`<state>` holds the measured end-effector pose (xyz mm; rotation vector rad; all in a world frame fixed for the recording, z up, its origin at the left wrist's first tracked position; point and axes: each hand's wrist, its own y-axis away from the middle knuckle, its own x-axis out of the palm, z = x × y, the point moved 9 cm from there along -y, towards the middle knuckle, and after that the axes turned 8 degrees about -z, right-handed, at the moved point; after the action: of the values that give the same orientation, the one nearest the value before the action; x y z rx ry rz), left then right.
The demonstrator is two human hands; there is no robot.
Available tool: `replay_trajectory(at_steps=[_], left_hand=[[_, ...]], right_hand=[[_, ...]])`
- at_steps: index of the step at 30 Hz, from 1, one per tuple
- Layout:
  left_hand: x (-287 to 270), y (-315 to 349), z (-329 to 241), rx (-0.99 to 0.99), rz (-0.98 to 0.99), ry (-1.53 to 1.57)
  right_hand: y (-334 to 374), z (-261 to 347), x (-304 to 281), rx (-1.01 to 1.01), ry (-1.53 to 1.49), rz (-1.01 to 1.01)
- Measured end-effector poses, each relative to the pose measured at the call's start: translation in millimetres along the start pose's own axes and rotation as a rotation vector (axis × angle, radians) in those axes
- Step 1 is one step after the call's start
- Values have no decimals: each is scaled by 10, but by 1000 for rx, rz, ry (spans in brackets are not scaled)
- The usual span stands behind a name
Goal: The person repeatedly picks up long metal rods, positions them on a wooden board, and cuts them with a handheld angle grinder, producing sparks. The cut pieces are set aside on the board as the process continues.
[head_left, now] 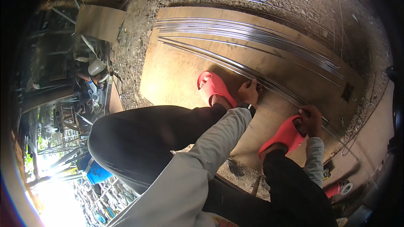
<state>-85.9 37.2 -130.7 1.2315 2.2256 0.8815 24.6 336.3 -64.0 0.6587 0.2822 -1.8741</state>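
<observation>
Two hands (249, 93) (310, 121) on rods (280, 88) (two sandals (212, 87) (281, 136))

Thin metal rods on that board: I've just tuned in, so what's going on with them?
A person has both bare hands at the nearer group of thin metal rods on a wooden board. The left hand is nearer their middle, the right hand further right along them; exactly what each grips is unclear. A larger spread of rods lies beyond, untouched. The person's red sandals rest on the board.
</observation>
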Motion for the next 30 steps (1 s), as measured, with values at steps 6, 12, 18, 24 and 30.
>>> replay_trajectory(at_steps=[6, 12, 18, 24, 30], left_hand=[[-7, -289, -60, 1235, 169, -1413], [-295, -455, -359, 540, 224, -474], [-52, -418, -252, 223, 246, -340], [22, -710, -378, 178, 365, -501], [200, -415, -421, 22, 305, -505]], right_hand=[[120, -140, -225, -98, 185, 95], [344, -609, -956, -146, 267, -25], [554, -990, -1790, -46, 472, -138], [535, -1328, -1908, 33, 475, -174], [630, -1307, -2014, 14, 503, -301]])
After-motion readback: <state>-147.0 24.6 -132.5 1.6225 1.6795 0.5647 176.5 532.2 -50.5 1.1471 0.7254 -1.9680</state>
